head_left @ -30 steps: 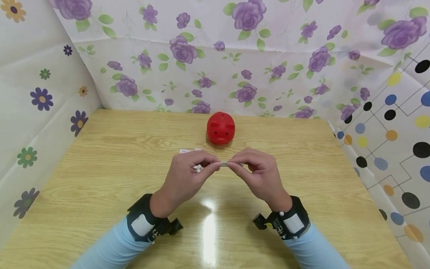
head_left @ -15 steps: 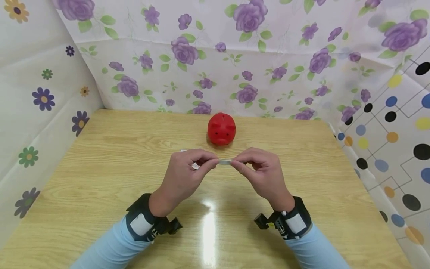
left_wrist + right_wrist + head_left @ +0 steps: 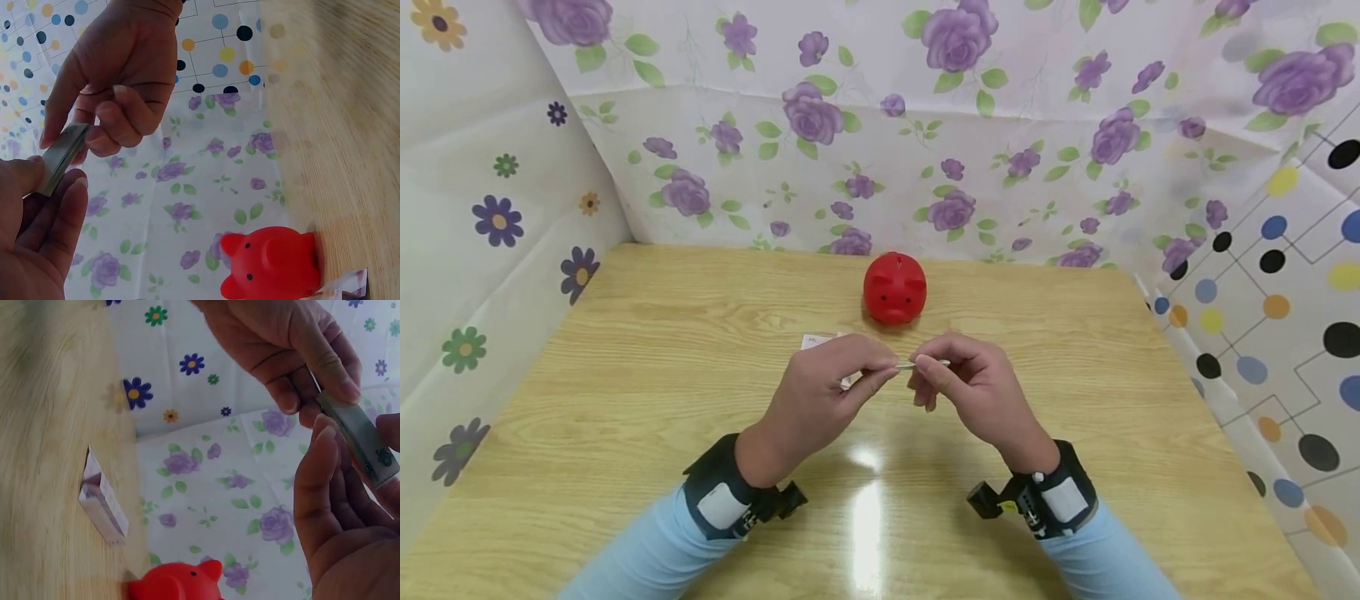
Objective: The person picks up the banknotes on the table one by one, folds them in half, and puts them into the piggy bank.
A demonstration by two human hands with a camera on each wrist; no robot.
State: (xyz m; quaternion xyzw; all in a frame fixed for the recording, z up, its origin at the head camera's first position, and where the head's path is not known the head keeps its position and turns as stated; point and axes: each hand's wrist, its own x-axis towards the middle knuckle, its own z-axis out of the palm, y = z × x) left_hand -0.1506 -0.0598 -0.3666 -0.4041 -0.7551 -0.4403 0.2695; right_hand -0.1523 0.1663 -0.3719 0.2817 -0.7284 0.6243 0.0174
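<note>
Between both hands, above the table, is a greenish banknote (image 3: 359,434) folded into a narrow strip. My left hand (image 3: 816,387) pinches one end of it between thumb and fingers. At the other end, my right hand (image 3: 981,387) pinches with thumb and forefinger, while its other fingers curl beneath. From the head view the banknote (image 3: 906,366) shows almost edge-on; its layered folds show in the left wrist view. Just beyond the hands stands a red piggy bank (image 3: 895,292), its coin slot on top and its snout toward me.
A folded pinkish-white paper (image 3: 103,506) stands on the wooden table (image 3: 700,333), partly hidden behind my left hand in the head view. Patterned cloth walls (image 3: 880,167) rise along the back and both sides of the table.
The folded banknote has turned from showing its flat face to showing its edge. My hands came slightly closer together, and the right hand's lower fingers now show below the strip.
</note>
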